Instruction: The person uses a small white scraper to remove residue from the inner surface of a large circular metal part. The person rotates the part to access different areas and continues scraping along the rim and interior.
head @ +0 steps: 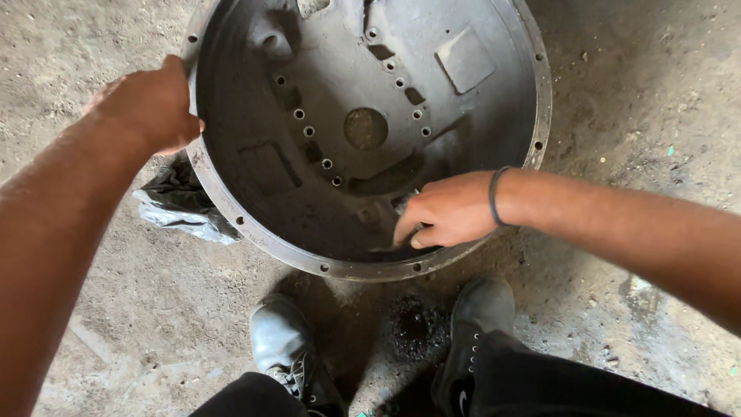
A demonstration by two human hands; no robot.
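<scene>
A large round metal housing [505,35], dark grey and greasy, lies on the concrete floor with its hollow side up; bolt holes ring its flange and more holes dot the inside. My left hand [150,104] grips the housing's left rim. My right hand [448,210], with a dark band on the wrist, reaches inside near the lower edge, fingers bent down against the inner surface; whether it holds anything small there is hidden.
A crumpled grey rag [181,205] lies under the housing's left edge. My two dark shoes [282,340] [478,324] stand just below the housing, with a dark oily patch [417,324] on the floor between them. Dusty concrete surrounds everything.
</scene>
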